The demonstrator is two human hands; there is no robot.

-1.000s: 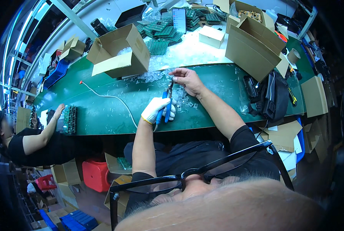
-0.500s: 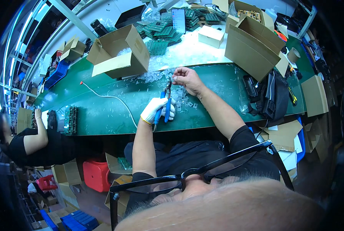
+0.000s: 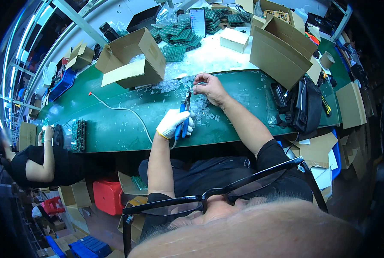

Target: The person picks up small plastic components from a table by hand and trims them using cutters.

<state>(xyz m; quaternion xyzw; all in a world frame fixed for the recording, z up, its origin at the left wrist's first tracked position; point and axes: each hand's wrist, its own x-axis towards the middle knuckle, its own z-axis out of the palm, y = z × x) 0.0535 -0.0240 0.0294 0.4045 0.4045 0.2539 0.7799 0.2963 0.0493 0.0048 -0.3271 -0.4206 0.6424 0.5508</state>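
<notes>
My left hand [image 3: 173, 123], in a white knit glove, is wrapped round a pair of blue-handled cutting pliers [image 3: 186, 103]. Their dark jaws point away from me, close to the fingertips of my right hand [image 3: 210, 89]. Bare and closed in a pinch, that hand holds a small clear plastic piece [image 3: 194, 89], too small to make out fully. Below and beside the jaws, several loose clear plastic pieces [image 3: 211, 115] lie on the green mat [image 3: 239, 94]. A larger heap of clear pieces [image 3: 171, 85] spreads behind them, and thin offcuts are scattered around.
Open cardboard boxes stand at the back left [image 3: 134, 58] and back right [image 3: 282, 51]. Between them are stacked green circuit boards [image 3: 175, 52], a phone [image 3: 198, 23] and a small white box [image 3: 234, 39]. A black bag [image 3: 303, 105] lies right; a co-worker [image 3: 37, 159] sits left.
The pliers' handles look closer together, and my gloved hand has shifted slightly left. My right hand stays nearly in place. The co-worker's hands have risen, with a green piece at them.
</notes>
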